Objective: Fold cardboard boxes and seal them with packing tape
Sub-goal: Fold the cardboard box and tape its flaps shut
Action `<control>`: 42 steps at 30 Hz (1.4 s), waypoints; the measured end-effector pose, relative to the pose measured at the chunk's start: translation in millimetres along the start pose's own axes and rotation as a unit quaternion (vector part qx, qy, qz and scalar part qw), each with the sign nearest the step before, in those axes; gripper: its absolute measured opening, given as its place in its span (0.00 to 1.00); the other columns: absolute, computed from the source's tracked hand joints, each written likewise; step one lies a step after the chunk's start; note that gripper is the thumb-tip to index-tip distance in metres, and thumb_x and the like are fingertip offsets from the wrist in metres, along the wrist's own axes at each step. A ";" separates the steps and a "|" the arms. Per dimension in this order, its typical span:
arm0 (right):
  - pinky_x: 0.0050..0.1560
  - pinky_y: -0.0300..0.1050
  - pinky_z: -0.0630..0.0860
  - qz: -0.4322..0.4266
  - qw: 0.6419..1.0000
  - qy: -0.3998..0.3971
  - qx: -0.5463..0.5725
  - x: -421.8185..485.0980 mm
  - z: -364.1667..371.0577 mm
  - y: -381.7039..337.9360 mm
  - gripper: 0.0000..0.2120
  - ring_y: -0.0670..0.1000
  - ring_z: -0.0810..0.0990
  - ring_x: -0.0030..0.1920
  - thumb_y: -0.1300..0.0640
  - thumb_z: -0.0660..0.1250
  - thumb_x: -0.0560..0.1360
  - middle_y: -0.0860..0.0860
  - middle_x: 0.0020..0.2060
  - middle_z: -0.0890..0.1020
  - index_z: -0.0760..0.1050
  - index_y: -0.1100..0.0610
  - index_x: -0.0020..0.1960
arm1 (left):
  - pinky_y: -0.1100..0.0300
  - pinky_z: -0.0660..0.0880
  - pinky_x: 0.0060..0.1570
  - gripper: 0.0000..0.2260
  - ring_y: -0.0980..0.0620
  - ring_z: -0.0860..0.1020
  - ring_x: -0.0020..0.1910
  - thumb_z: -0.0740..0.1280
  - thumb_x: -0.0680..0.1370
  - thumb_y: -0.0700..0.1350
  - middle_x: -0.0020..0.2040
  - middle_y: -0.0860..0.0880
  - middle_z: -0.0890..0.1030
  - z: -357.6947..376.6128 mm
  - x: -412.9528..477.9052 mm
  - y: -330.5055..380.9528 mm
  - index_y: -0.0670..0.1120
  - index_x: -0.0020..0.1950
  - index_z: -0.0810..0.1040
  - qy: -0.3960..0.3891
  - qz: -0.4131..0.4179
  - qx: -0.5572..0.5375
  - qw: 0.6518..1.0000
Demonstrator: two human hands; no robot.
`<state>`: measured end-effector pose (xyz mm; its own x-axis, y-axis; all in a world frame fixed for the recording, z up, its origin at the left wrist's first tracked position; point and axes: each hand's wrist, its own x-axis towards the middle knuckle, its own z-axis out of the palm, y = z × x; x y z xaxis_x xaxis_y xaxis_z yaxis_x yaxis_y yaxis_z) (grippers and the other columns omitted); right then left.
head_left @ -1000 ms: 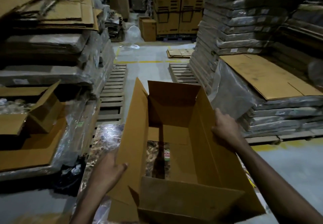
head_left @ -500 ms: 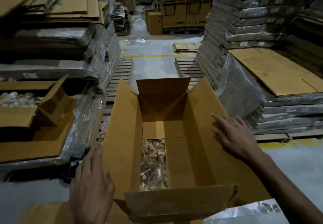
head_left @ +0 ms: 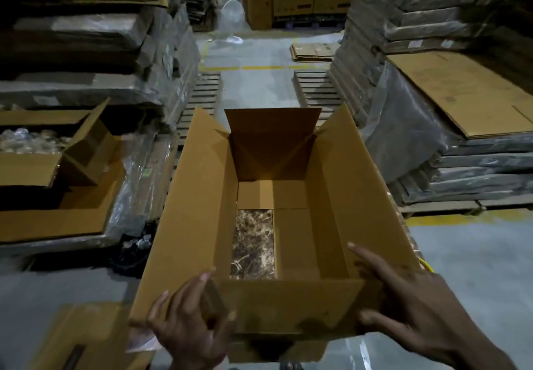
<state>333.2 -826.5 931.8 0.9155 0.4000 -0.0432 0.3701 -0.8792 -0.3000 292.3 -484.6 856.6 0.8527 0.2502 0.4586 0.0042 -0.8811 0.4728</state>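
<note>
The open cardboard box (head_left: 346, 196) stands just this side of the wooden pallet (head_left: 202, 92), its bottom unsealed. At its end farthest from that pallet, the left hand (head_left: 187, 320) curls round one corner and the right hand (head_left: 409, 309) lies spread over the other, probably squaring it

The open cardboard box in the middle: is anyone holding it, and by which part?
Yes. The left hand grips the cardboard box at its near left corner; the right hand lies spread over the near right corner.
</note>
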 end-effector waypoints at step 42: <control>0.74 0.74 0.57 -0.015 0.979 -0.053 -0.195 378.3 128.2 70.5 0.40 0.61 0.42 0.83 0.28 0.51 0.80 0.51 0.83 0.37 0.35 0.39 0.82 | 0.37 0.68 0.70 0.39 0.40 0.68 0.77 0.70 0.75 0.67 0.82 0.44 0.65 -26.9 75.0 8.0 0.53 0.82 0.63 -0.072 -0.159 0.189 0.966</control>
<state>685.4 -704.0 772.1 0.8899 0.4327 -0.1440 0.4466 -0.8909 0.0826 342.2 -462.1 915.0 0.8409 0.4978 0.2123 0.4455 -0.8595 0.2504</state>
